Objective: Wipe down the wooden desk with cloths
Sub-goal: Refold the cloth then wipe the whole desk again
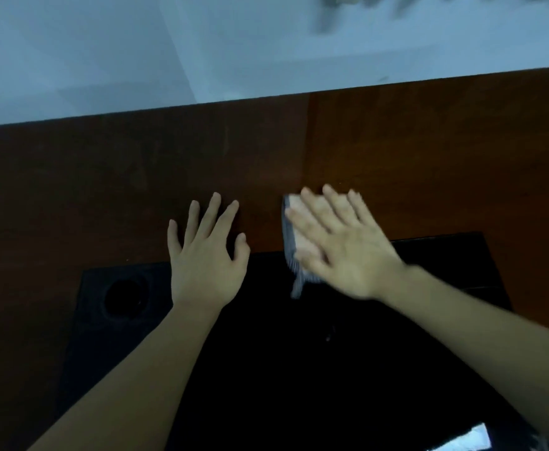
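Observation:
The brown wooden desk (pixel 429 151) runs across the middle of the view. My right hand (pixel 341 245) lies flat with straight fingers on a folded cloth (pixel 291 252), grey-striped at its edge and pale on top, pressing it where the wood meets a black inset panel. The hand and cloth are blurred. My left hand (pixel 206 252) rests flat on the desk beside it, fingers spread, holding nothing.
A black panel (pixel 266 369) with a round cable hole (pixel 125 297) fills the near part of the desk. Beyond the desk's far edge lies pale tiled floor (pixel 136 53). A bright patch (pixel 468 439) shows at the bottom right.

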### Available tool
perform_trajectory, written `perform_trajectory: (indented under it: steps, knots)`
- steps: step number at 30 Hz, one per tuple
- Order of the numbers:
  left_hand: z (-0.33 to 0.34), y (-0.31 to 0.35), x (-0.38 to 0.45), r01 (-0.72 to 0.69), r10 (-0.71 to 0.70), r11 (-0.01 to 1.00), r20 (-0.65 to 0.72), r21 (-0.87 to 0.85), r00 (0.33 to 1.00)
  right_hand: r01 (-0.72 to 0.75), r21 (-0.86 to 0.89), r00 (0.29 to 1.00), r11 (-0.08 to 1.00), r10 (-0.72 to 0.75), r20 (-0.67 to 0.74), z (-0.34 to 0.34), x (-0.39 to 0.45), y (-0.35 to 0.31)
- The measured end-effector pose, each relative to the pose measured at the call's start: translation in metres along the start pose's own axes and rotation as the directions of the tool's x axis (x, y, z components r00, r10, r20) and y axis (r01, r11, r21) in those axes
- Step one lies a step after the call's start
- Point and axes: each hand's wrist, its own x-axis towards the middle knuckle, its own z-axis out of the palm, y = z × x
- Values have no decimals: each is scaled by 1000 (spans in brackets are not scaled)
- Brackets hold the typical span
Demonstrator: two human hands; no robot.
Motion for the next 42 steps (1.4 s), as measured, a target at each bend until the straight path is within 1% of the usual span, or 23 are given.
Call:
perform_trajectory:
  steps: [2, 4, 6, 8, 11, 15, 17, 20, 22, 26, 28, 30, 33, 37, 39, 42]
  knots:
    - [-1, 1, 0, -1, 1, 1000, 13, 2, 1000, -121, -21, 993, 992, 121, -16, -10, 33, 14]
    - [-1, 2, 1, 2, -2, 1000, 11, 4, 1000, -204, -6, 979, 979, 204, -25, -17, 58, 25]
    - [-1, 2, 1, -3, 3, 1000, 6, 5, 1000, -242, 11, 970, 970, 242, -17, -21, 66, 26]
    - [-2, 2, 1, -3, 3, 1000, 19, -6, 1000, -263, 0, 965, 965, 263, 0, -20, 57, 19]
    - [-4, 3, 0, 1, -2, 1000, 37, 10, 999, -227, -19, 974, 974, 227, 4, -9, 15, -6]
    - [-2, 1, 1, -1, 1, 1000, 20, 30, 1000, -110, 16, 994, 994, 110, 25, 12, -45, -39]
    - [-1, 0, 1, -5, 5, 999, 10, 34, 1000, -74, 26, 997, 997, 73, 35, 17, -54, -41]
    - [-1, -2, 1, -16, 16, 999, 16, 40, 1000, -67, -11, 998, 998, 68, 4, 14, -41, -37]
    - [-1, -3, 1, -22, 21, 999, 35, 33, 999, -125, -27, 992, 992, 125, -14, 8, -18, -26]
    - [0, -3, 2, -34, 33, 999, 31, 27, 999, -327, -13, 944, 945, 327, -33, -10, 44, 7]
    - [-1, -2, 2, -38, 37, 999, 25, 29, 999, -388, 28, 921, 921, 389, -27, -16, 62, 16]
    - [-1, -1, 2, -38, 37, 999, 34, 32, 999, -415, 44, 909, 909, 416, -16, -17, 61, 13]
    - [0, 0, 3, -37, 35, 999, 37, 37, 999, -387, 32, 922, 922, 387, -25, -11, 31, -8]
    - [0, 0, 2, -27, 25, 999, 32, 45, 999, -235, 21, 971, 972, 236, -29, 11, -34, -39]
    - [-1, 1, 1, -23, 22, 999, 27, 42, 999, -175, 40, 984, 984, 175, 0, 19, -56, -40]
    - [-1, 1, 1, -17, 17, 999, 17, 42, 1000, -150, 29, 989, 988, 150, 2, 18, -59, -27]
